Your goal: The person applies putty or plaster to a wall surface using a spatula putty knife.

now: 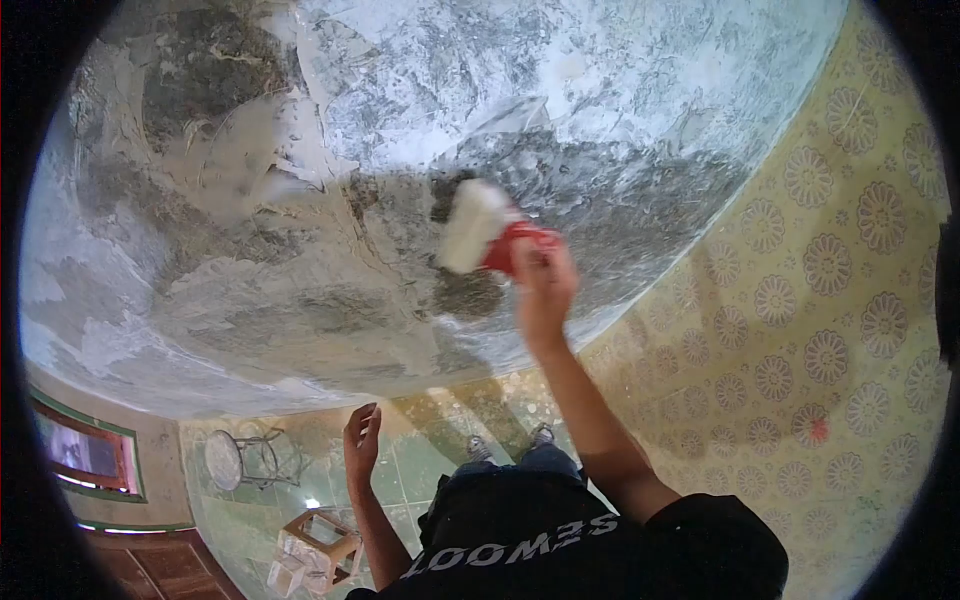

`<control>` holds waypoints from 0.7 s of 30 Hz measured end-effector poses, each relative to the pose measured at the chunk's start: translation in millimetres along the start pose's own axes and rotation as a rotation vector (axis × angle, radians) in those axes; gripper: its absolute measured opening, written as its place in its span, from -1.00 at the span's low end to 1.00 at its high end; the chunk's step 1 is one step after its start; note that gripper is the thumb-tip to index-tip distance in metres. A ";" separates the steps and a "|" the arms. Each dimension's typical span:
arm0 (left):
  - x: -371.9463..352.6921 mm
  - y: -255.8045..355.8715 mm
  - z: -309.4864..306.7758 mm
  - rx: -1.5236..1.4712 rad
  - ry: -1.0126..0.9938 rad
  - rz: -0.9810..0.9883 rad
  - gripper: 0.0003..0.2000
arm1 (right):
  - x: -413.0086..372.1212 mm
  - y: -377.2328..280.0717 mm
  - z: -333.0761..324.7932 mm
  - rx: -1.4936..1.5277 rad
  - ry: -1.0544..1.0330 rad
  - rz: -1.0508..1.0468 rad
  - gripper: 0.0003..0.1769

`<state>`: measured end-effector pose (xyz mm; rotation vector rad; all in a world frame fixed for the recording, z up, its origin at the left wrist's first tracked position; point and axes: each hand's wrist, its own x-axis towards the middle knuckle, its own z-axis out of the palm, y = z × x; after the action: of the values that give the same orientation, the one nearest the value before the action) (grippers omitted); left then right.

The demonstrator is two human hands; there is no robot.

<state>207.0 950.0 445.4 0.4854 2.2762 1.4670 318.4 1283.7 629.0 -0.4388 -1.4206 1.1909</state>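
My right hand (545,285) is wrapped round the red handle of a wide putty knife (472,228). Its broad whitish blade is smeared by motion and overlaps the patchy grey and white wall (390,130). Dark patches of the wall show just above and below the blade. Lower down, my left hand (362,440) hangs near the foot of the wall, fingers loosely bent and apart, with nothing in it.
Patterned yellow wall covering (790,330) adjoins on the right. On the green tiled floor (415,470) stand a round-topped metal stool (225,460) and a wooden stool (325,545), at the lower left. A window (90,450) and brown door (160,570) lie beyond.
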 end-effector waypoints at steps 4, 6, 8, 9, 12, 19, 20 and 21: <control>-1.5 -13.6 -6.6 -0.003 -0.002 -0.033 -0.62 | 64.2 4.5 -89.1 0.324 0.317 0.065 -0.72; 1.7 -14.2 -8.9 -0.010 -0.003 -0.012 -0.62 | 95.4 -4.2 -116.5 0.242 0.261 -0.012 -0.74; 6.3 -13.5 -9.3 -0.016 -0.006 0.012 -0.62 | 106.8 -4.0 -116.0 0.191 0.263 -0.052 -0.76; 8.0 -9.8 -9.8 0.000 -0.010 0.006 -0.63 | 109.4 -9.7 -111.5 0.141 0.267 -0.084 -0.78; 9.9 -0.4 -9.7 -0.003 -0.005 0.029 -0.64 | 96.7 -13.3 -88.1 0.146 0.319 -0.142 -0.80; 14.7 16.0 -2.7 -0.024 -0.008 0.036 -0.65 | 90.0 -25.5 -56.6 0.157 0.360 -0.209 -0.78; 14.2 19.9 -1.9 -0.016 -0.010 0.011 -0.63 | 91.7 -25.7 -52.4 0.155 0.365 -0.207 -0.78; 13.5 22.3 -1.5 -0.009 -0.018 0.009 -0.63 | 92.1 -30.4 -44.7 0.119 0.341 -0.220 -0.78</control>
<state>196.2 964.2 464.6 0.5049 2.2550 1.4705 345.7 1364.5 693.2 -0.3713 -1.0684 0.9638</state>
